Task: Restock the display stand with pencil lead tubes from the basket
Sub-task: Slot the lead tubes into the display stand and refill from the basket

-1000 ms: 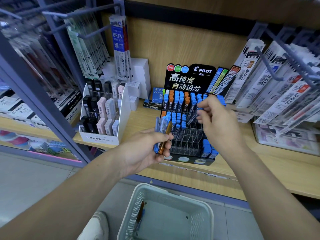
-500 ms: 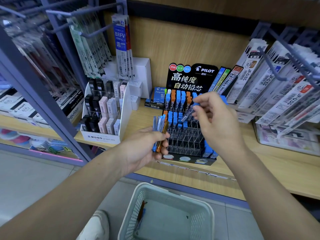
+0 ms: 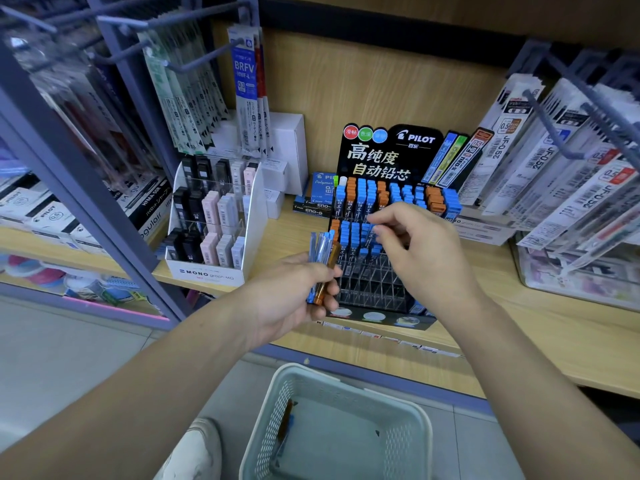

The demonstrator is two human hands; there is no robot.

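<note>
since a moment ago my right hand (image 3: 429, 254) has slid down and toward 9 o'clock, from the top rows of the display stand (image 3: 367, 285) to its middle rows, and the tube i could see in it then no longer shows plainly. its fingers are curled, with the fingertips (image 3: 379, 232) drawn close to the thumb right at the blue caps there; through the blur i cannot tell whether they pinch a tube or only touch the caps.

my left hand (image 3: 294, 296) sits at 8 o'clock from the stand, just off its front left corner. it grips a bundle of pencil lead tubes (image 3: 320, 251), fingers wrapped round their lower halves, the tops fanned upward. most are blue, and one orange tube (image 3: 329, 268) lies on the side nearest the stand.

the basket (image 3: 268, 438) is at 6 o'clock, below my arms, with a couple of tubes (image 3: 285, 422) lying along its left wall. the white mono box (image 3: 207, 271) stands at 9 o'clock from the stand.
</note>
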